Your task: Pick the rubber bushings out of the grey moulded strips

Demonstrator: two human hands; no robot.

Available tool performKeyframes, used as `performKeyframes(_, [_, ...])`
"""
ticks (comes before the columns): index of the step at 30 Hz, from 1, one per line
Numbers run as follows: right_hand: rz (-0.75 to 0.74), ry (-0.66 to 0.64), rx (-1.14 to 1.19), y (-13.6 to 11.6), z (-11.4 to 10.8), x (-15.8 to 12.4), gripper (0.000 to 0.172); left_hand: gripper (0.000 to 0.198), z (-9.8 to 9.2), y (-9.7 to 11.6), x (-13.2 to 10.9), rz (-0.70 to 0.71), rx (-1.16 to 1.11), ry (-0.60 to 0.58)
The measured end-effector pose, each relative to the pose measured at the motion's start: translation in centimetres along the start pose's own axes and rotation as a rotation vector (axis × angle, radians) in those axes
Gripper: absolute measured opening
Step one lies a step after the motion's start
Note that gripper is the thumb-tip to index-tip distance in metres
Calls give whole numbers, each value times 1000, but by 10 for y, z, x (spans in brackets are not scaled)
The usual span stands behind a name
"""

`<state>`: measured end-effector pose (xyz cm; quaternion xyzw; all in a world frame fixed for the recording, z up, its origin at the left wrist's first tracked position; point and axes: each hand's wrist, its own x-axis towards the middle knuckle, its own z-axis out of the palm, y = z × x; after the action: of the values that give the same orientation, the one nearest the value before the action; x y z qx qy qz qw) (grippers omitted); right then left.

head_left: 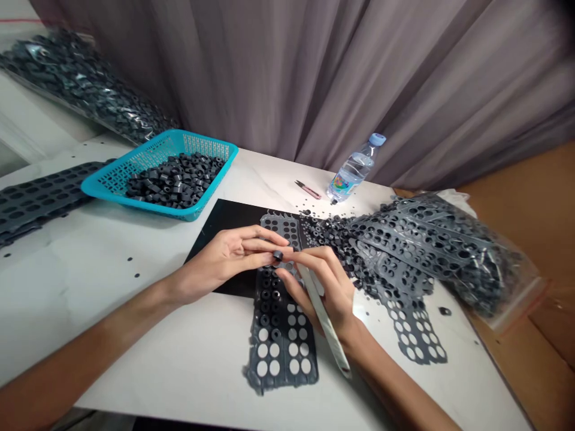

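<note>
A grey rubber sheet [281, 341] with rows of round holes and small rings lies on the white table in front of me. My left hand [229, 257] and my right hand [321, 284] meet above its upper part. Between their fingertips they pinch one small dark rubber ring [277, 255]. My right hand also holds a long white flat tool [326, 320] that runs down along its palm toward the wrist. Under the sheet's top lies a black mat [222, 224].
A turquoise basket [135, 167] with several dark rings stands at the back left. Punched grey sheets lie at the far left [31, 200] and piled in a plastic bag at the right [444, 251]. Loose rings [330, 230], pink snips [308, 190] and a water bottle [354, 169] sit behind.
</note>
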<state>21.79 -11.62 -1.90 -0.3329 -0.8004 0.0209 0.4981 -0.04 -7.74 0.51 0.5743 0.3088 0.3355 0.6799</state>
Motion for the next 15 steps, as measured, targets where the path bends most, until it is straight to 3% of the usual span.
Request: performKeyframes(15, [-43, 108, -30, -5, 2, -9, 56, 26, 2, -1, -7, 61, -53, -55])
